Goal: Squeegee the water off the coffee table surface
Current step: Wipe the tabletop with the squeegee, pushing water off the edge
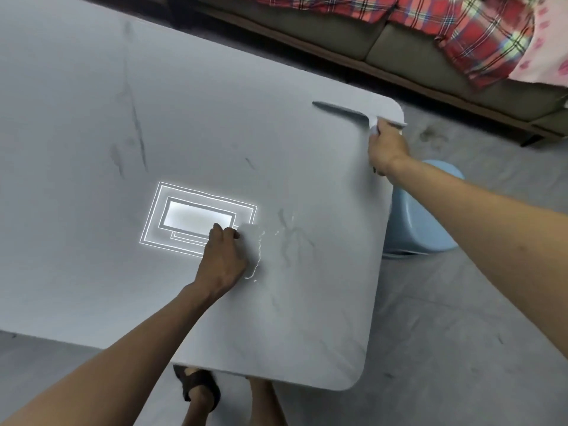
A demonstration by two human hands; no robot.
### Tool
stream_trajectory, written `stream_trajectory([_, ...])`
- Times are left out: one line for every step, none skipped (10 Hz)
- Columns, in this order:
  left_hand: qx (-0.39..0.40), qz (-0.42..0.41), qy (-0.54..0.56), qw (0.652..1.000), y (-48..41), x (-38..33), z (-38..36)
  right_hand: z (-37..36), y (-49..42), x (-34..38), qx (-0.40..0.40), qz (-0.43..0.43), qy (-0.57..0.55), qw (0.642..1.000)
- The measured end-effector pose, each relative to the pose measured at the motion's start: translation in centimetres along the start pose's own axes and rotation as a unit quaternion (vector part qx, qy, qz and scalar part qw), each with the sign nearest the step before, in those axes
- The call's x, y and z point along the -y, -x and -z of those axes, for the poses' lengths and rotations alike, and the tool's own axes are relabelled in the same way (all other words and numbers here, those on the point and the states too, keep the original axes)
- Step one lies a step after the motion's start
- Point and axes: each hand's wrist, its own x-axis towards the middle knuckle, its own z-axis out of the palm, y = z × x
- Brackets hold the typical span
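The counter point(92, 103) runs off the left and top edges, so its far corners go unseen. The squeegee point(344, 111) is smeared by blur — its blade edge cannot be made out — and its handle sits buried in the right hand point(385, 149). The left hand point(222, 259) covers part of the bright ceiling-light reflection point(190, 216). The blue stool point(421, 210) is half hidden behind the counter's rim and the right forearm. The sofa point(322, 35) and plaid blanket point(461, 29) are cropped at the top.
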Motion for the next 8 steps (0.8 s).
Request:
stream_trajectory([0.008,0.022,-0.043,0.999,-1.0,-1.4,-0.7,-0.5,0.7,-0.8,0.028,-0.001,0.044,0.999])
stream_trajectory([0.048,0.084,-0.086,0.992,-1.9,-3.2,-0.6,-1.5,7.0,-3.9,0.099,0.039,0.126,0.986])
stream_trajectory([0.070,0.121,-0.075,0.987,-2.6,-4.2,-0.1,-1.1,12.1,-5.3,0.166,0.025,0.138,0.976])
stream_trajectory([0.090,0.117,-0.092,0.985,-3.2,-4.9,0.4,0.9,13.4,-5.1,0.186,0.024,0.105,0.977])
stream_trajectory([0.101,0.120,-0.088,0.984,-3.4,-5.0,0.4,2.3,9.2,-3.3,0.131,0.040,0.071,0.988])
stream_trajectory([0.097,0.151,-0.055,0.982,-3.5,-4.8,0.5,3.2,0.3,0.6,0.033,-0.009,0.054,0.998])
stream_trajectory([0.098,0.156,-0.045,0.982,-3.6,-4.4,0.3,3.8,-3.1,2.8,0.024,-0.069,-0.004,0.997])
stream_trajectory([0.094,0.148,-0.051,0.983,-3.7,-3.8,0.0,0.7,-1.6,5.7,0.035,-0.044,0.021,0.998])
